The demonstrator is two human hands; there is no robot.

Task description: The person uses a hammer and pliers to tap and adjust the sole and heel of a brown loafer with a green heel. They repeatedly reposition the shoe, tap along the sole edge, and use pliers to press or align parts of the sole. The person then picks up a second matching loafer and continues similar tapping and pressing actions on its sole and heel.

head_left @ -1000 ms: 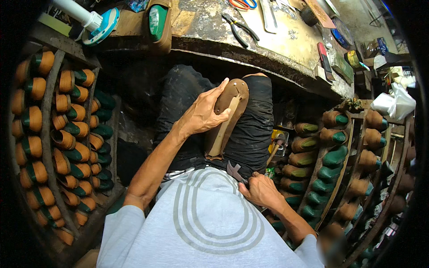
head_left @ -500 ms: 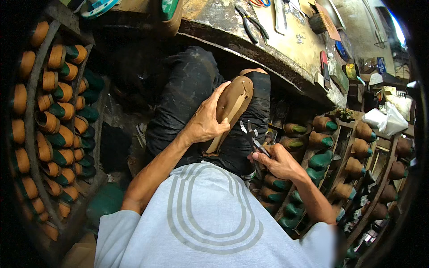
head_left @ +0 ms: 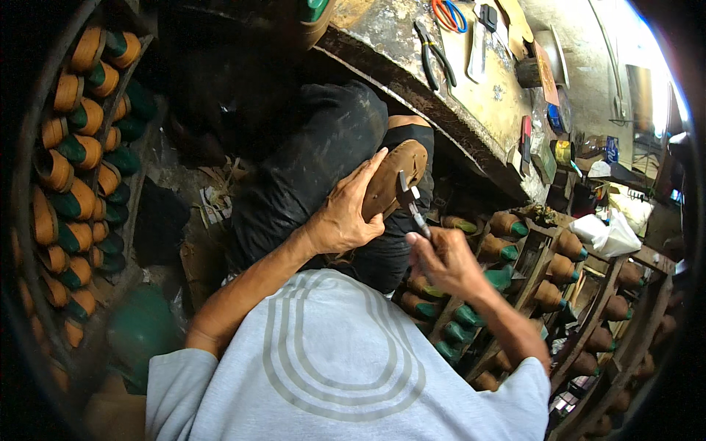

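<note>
Across my thighs lies a brown shoe (head_left: 391, 176), its underside turned up toward me and its rounded end pointing away. My left hand (head_left: 347, 213) grips it from the left, fingers along its side and thumb at the near edge. A pair of metal lasting pincers (head_left: 413, 202) is in my right hand (head_left: 448, 261), their head over the right part of the shoe's underside. Whether that head touches the shoe I cannot tell. My right hand is slightly blurred, its fingers closed round the handles.
Ahead stands a worn workbench (head_left: 471, 110) with pliers (head_left: 434, 57), scissors (head_left: 448, 15) and a knife-like blade (head_left: 478, 51). A rack (head_left: 140, 220) of orange-brown and green shoes is at left, another rack (head_left: 526, 283) at right. A white plastic bag (head_left: 610, 234) rests on the right rack.
The pincers have moved up and left, from beside the shoe to over its underside. The shoe has turned and tilted in my left hand. The whole view has shifted a little.
</note>
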